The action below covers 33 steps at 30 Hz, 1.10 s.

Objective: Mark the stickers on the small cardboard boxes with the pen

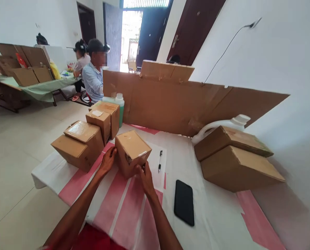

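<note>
Handling of the cardboard box (131, 152) looks unfinished: it sits above the striped cloth (103, 208) between bent fingers, the left hand (108, 159) on its left side, the right hand (146, 177) on its near corner. 4 stacked boxes (73, 150) stand left, 2 larger boxes (238, 168) right; the pen (160, 161) lies untouched.

White walls (287, 52); pale floor (14, 205)

Lit by daylight from the blown-out open doorway (131, 33). Softly shadowed on the right wall (277, 62). Stretched toward the edges.
</note>
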Tool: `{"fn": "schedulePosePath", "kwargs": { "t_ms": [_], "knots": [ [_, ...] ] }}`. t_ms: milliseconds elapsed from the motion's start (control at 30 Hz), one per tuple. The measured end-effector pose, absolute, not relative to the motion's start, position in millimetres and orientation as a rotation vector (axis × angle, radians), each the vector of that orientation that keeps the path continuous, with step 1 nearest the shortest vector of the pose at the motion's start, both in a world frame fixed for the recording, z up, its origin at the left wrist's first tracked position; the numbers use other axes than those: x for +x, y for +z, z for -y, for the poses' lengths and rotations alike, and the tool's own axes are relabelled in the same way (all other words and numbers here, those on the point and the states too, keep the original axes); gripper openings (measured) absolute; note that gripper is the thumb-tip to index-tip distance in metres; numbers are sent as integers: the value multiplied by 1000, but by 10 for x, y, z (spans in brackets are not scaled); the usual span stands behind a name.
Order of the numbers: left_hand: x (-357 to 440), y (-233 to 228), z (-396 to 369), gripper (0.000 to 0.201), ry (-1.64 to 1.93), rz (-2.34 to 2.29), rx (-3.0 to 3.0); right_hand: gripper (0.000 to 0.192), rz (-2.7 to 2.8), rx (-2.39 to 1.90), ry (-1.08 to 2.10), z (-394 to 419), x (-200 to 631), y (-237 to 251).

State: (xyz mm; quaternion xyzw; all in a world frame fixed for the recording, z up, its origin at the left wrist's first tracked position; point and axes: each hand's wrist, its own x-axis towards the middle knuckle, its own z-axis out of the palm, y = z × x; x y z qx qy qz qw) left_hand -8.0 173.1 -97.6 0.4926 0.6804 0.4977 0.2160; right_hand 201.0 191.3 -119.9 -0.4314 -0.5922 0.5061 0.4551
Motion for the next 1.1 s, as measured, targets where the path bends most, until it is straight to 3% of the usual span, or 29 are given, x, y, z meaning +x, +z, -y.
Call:
{"fn": "schedulePosePath", "kwargs": {
  "t_ms": [100, 233, 433, 633, 800, 900, 1100],
  "knots": [
    [-29, -851, -1610, 54, 1261, -1902, 1441, 54, 1444, -1109, 1311, -1924, 2204, -1132],
    [109, -659, -1330, 46, 1147, -1889, 1522, 65, 1470, -1095, 1418, -1835, 2454, -1014],
    [322, -610, -919, 50, 1016, -1901, 1576, 77, 1292, -1051, 1790, -1339, 2650, -1131],
    [377, -719, -755, 52, 692, -1931, 1559, 69, 1486, -1509, 1318, -1039, 2963, -1399],
    [354, -647, -916, 45, 719, -1985, 1583, 68, 1321, -1465, 1239, -1284, 3053, -1450],
    [505, -554, -1208, 56, 775, -2061, 1697, 75, 1245, -1407, 1223, -1520, 2911, -1387],
    [1021, -507, -1654, 48, 594, -2037, 1893, 61, 1303, -1278, 1193, -1630, 2620, -1206]
  ]
}}
